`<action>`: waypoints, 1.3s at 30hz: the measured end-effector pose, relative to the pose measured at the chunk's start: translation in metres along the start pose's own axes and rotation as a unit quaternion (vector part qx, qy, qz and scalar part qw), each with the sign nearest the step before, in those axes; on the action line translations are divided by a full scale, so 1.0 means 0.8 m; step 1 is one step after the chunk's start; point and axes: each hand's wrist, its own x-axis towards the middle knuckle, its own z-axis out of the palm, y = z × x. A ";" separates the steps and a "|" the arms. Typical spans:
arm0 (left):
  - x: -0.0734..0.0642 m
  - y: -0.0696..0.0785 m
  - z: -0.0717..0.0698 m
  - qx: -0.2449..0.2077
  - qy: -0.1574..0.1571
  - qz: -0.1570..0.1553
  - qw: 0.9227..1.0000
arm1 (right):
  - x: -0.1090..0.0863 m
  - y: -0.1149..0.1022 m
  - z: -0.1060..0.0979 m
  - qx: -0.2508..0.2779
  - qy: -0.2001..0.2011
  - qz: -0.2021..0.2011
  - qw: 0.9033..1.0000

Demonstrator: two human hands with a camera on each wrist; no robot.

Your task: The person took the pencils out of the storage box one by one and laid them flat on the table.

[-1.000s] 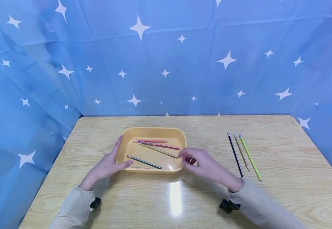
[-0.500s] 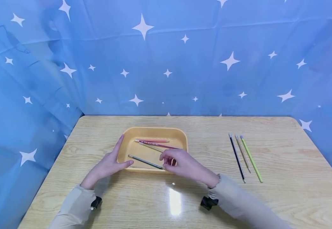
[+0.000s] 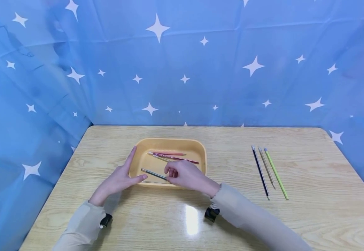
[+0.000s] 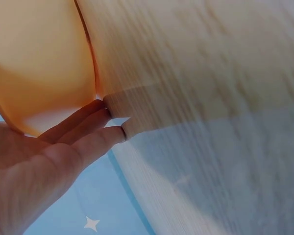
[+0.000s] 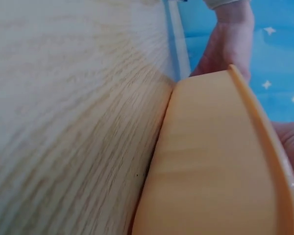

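Observation:
An orange-yellow tray (image 3: 203, 150) with several pencils in it stands on the wooden table. My left hand (image 3: 120, 177) lies against the tray's left end, fingers straight along the outside and thumb over the front left corner. In the left wrist view the fingers (image 4: 83, 125) touch the tray wall. My right hand (image 3: 188, 176) reaches in over the front rim with bent fingers, thumb tip right at a dark green pencil (image 3: 154, 174). It hides that pencil's right end; I cannot tell whether it is pinched. Behind lie a pink pencil (image 3: 172, 153), a maroon pencil (image 3: 185, 160) and a gold pencil (image 3: 161, 158).
Right of the tray, a dark blue pencil (image 3: 260, 172), a gold-brown pencil (image 3: 266, 168) and a lime green pencil (image 3: 276, 173) lie side by side on the table (image 3: 319, 181). A blue star-patterned cloth (image 3: 200, 69) hangs behind the table.
My right hand has moved left from the tray's right end to the dark green pencil, covering its right part. The left hand has stayed at the tray, and the camera has shifted slightly.

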 end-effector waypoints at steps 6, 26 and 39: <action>0.000 0.002 0.001 0.000 -0.005 -0.007 1.000 | 0.013 0.001 0.006 -0.040 -0.028 0.043 0.998; -0.001 0.004 -0.001 0.004 0.001 -0.007 1.000 | 0.033 0.003 0.013 -0.078 -0.059 0.076 0.992; 0.001 0.001 -0.002 0.003 0.000 -0.006 1.000 | 0.034 0.009 0.013 -0.045 -0.039 0.071 0.996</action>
